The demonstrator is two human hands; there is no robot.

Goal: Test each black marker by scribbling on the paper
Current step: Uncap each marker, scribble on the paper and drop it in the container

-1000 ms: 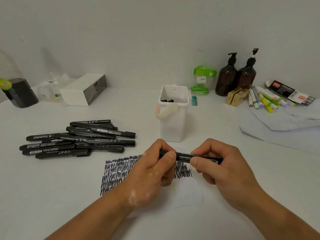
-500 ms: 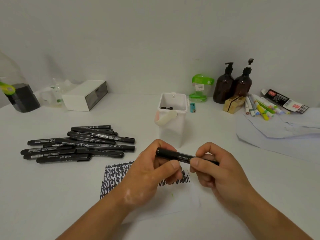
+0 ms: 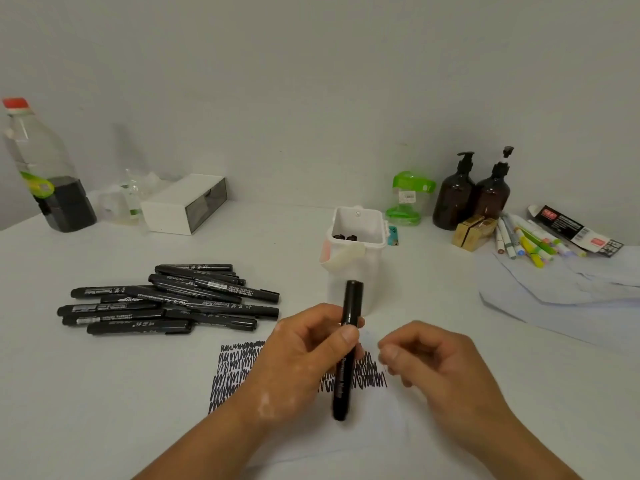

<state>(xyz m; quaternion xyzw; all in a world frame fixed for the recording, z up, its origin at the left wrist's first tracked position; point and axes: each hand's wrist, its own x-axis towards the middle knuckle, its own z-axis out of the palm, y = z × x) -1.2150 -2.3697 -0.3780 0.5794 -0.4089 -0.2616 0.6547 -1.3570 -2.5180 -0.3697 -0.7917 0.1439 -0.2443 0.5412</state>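
One marker (image 3: 343, 379) gripped by L hand (image 3: 304, 358) over scribbled paper (image 3: 381, 420); R hand (image 3: 440, 365) loose, holding nothing, just beside; tub (image 3: 373, 268) behind

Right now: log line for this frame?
left hand: grips black marker, steeply tilted over paper | right hand: empty, clear of marker | paper: scribbled | marker pile: left of paper

Paper (image 3: 377, 419) partly covered (scribbles (image 3: 235, 372) too).

One held marker (image 3: 352, 303), about ten piled markers (image 3: 166, 299), two pump bottles (image 3: 453, 199), one tub (image 3: 374, 278)
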